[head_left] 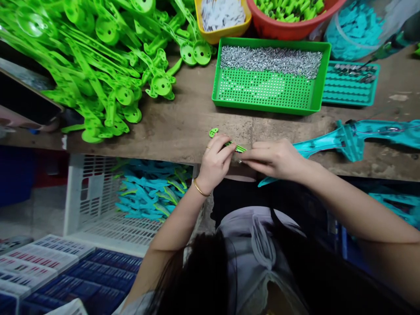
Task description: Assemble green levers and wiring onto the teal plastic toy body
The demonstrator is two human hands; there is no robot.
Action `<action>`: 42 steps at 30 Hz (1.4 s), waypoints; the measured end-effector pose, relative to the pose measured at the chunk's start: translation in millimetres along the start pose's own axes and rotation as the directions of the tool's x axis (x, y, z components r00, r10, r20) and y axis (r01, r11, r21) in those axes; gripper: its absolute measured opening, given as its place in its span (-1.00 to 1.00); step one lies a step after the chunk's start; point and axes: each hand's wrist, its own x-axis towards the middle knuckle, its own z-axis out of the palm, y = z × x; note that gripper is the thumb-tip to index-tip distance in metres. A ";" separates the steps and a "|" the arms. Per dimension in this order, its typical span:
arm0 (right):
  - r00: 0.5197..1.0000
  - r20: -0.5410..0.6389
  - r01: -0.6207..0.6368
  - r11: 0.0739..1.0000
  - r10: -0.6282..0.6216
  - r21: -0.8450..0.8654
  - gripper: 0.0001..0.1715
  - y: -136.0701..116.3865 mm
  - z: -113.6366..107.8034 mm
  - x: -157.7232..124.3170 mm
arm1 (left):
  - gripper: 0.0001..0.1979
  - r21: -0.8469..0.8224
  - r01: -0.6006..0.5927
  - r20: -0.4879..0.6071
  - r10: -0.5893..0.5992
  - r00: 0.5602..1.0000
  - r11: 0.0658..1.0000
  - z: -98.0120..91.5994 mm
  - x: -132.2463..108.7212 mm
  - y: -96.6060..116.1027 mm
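Observation:
At the bench's front edge, my left hand (215,159) is closed around a narrow lime-green plastic part (241,149), whose rounded end pokes out beyond the fingers. My right hand (275,159) meets it from the right, thumb and fingers pinched together at the part's other end. A tiny shiny bit (240,161) shows at those fingertips, too small to name. Partly hidden beneath my right hand and wrist lies a long teal plastic piece (328,141), its tip jutting over the bench edge.
Behind the hands stands a green perforated tray (265,107) of small metal screws. A teal ridged tray (349,94) adjoins it, near a power driver (398,39). Lime-green parts (111,83) pile at left. Tubs line the back; a white crate (75,197) sits below.

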 end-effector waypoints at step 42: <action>0.814 0.170 -0.513 0.825 0.555 -0.238 -0.72 -10.3 -3.9 3.9 | -0.88 -0.092 0.218 -0.101 -0.226 0.969 0.972 9.6 7.6 11.2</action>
